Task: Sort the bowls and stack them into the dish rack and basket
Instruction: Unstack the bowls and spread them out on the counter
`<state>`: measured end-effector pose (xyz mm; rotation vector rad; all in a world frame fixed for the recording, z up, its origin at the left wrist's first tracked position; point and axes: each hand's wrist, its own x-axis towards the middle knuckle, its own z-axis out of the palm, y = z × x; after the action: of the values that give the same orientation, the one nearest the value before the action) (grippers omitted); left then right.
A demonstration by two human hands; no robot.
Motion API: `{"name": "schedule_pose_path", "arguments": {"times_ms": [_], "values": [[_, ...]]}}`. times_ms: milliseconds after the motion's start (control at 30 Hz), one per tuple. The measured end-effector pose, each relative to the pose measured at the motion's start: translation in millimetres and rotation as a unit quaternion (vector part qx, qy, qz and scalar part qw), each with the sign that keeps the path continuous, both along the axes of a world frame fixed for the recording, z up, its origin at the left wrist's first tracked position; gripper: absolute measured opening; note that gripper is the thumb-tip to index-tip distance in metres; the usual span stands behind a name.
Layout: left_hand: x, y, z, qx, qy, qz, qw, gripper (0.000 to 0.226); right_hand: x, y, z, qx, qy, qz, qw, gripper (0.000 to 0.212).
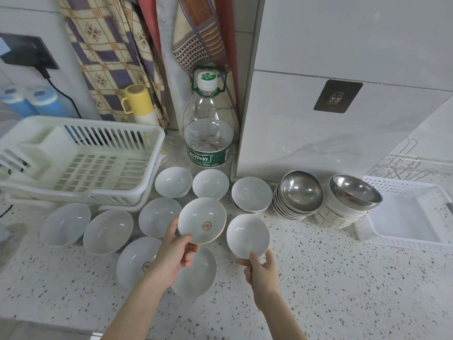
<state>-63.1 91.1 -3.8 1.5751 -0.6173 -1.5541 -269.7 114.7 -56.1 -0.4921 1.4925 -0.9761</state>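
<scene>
Bowls [107, 231] crowd speckled countertop [343, 278] (tiled wall [343, 40] behind); each hand pinches one bowl's rim.

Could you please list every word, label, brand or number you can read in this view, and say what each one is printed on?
"Cestbon": green label of the large water bottle.
"Drinking Water": smaller line under the brand on the same label.
"4.5L": same label, and the white sticker above the cap; the characters above it are too blurred to read.
Round brown emblems in the bowl held by the left hand and in a bowl on the counter: too small to read.
</scene>
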Motion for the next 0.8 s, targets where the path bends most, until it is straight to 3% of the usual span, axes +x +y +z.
{"name": "schedule_pose_path", "arguments": {"times_ms": [100,267,400,600,733,800], "values": [[1,4,2,-0.008,0.007,-0.016,1.000,0.051,1,3,0,0.025,-0.013,-0.006,1.000,0.032],[1,18,5,-0.028,0.010,-0.055,0.998,0.053,0,16,9,0.060,0.037,-0.040,0.997,0.052],[-2,34,7,-0.031,-0.008,-0.129,0.991,0.058,-5,34,20,-0.002,0.066,-0.072,0.995,0.029],[-21,65,3,-0.040,-0.041,-0.243,0.968,0.058,-6,65,39,-0.104,0.018,0.011,0.994,0.033],[-28,76,-7,-0.040,-0.048,-0.260,0.964,0.055,-9,73,40,-0.087,0.079,0.054,0.992,0.014],[-30,78,-10,-0.048,-0.048,-0.266,0.962,0.054,-10,76,39,-0.073,0.123,0.065,0.988,0.019]]}}
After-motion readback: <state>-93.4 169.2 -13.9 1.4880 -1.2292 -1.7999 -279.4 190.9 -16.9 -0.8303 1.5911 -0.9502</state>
